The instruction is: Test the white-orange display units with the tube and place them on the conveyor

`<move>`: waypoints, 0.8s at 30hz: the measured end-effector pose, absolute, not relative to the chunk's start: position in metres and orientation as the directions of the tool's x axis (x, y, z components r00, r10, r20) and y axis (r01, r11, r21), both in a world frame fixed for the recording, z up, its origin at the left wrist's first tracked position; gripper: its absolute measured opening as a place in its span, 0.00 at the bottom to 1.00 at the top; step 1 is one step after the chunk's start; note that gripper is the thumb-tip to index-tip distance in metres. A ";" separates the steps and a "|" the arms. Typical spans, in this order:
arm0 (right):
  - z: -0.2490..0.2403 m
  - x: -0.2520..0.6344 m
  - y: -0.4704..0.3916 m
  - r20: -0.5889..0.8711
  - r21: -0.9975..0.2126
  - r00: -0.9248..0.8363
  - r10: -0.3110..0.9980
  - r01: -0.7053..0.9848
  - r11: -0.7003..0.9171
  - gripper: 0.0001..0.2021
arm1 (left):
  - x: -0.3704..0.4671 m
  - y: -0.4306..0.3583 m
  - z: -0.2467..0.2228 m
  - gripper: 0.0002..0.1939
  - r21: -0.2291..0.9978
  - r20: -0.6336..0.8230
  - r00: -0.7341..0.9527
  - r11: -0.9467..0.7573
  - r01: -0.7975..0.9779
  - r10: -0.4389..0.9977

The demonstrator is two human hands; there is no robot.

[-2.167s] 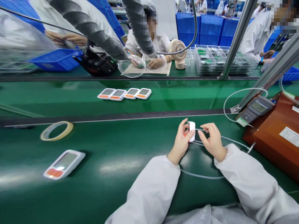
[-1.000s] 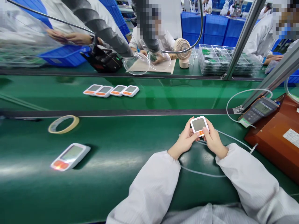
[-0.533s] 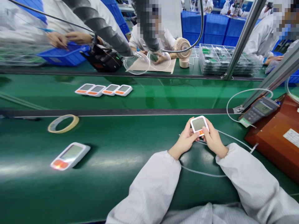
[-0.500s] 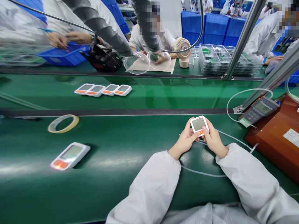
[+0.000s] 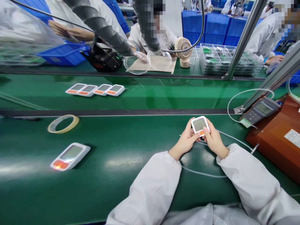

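Observation:
I hold a small white device with a grey screen and orange buttons (image 5: 200,124) upright over the green bench, screen facing me. My left hand (image 5: 186,140) grips its left side and my right hand (image 5: 213,140) grips its right side, a thumb near the orange button. A thin white tube (image 5: 236,142) runs under my hands toward the brown box (image 5: 276,137). A like device (image 5: 69,156) lies flat at my left.
A row of several like devices (image 5: 95,90) rides the green conveyor (image 5: 164,93). A tape ring (image 5: 62,123) lies left. A grey handheld meter (image 5: 259,110) rests on the brown box. People in white coats work across the belt, beside a small fan (image 5: 183,50) and trays of parts (image 5: 222,59).
The row of devices on the conveyor has slid left. I turned the held device from edge-on to screen-up about two seconds ago; since then my hands have stayed still.

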State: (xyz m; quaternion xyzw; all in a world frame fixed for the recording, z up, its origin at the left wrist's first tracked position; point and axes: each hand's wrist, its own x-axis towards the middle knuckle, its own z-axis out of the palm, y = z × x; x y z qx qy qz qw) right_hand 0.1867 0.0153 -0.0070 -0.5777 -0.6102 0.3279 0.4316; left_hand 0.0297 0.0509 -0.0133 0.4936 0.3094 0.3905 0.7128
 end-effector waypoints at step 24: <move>-0.006 0.187 0.015 0.120 -0.895 0.055 0.991 0.438 0.084 0.27 | 0.030 0.052 -0.016 0.43 0.945 -0.046 0.506 0.202 -0.258 0.861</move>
